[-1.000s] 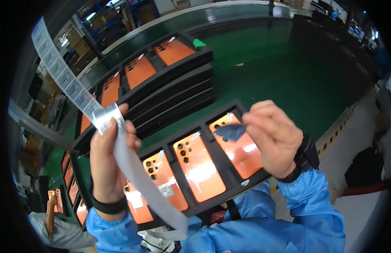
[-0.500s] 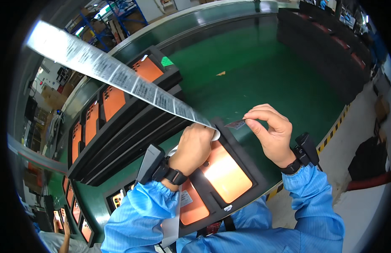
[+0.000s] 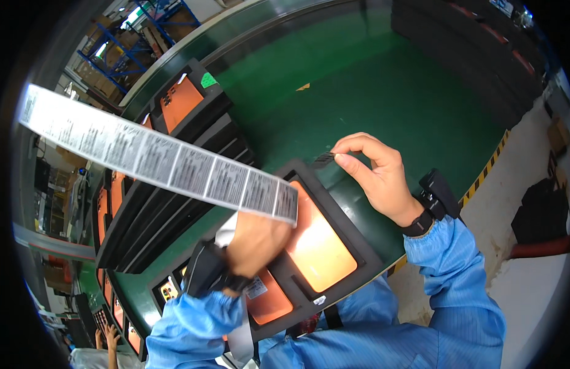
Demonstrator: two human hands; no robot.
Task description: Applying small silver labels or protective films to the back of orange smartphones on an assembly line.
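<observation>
My left hand (image 3: 257, 245) is closed around the near end of a long strip of printed white labels (image 3: 174, 165), its fingers partly hidden and blurred. The strip arches up and away to the far left. Between the thumb and index finger of my right hand (image 3: 376, 178) is a small dark, see-through label (image 3: 323, 160). Below my hands lies a black foam tray (image 3: 366, 255). It holds a shiny orange phone (image 3: 325, 249) and, beside it, a second orange phone (image 3: 271, 302) with a small label on its back.
Left stands a stack of black foam trays (image 3: 174, 212) with orange phones on top. More black trays (image 3: 463, 61) are stacked at the far right along the green work surface (image 3: 352, 104). Another person's hands (image 3: 108, 337) show at lower left. A brown scrap (image 3: 303, 87) lies farther back.
My left hand has moved left and down, and the label strip's near end has swung flatter across the tray. My right hand has shifted slightly left and up with the small label.
</observation>
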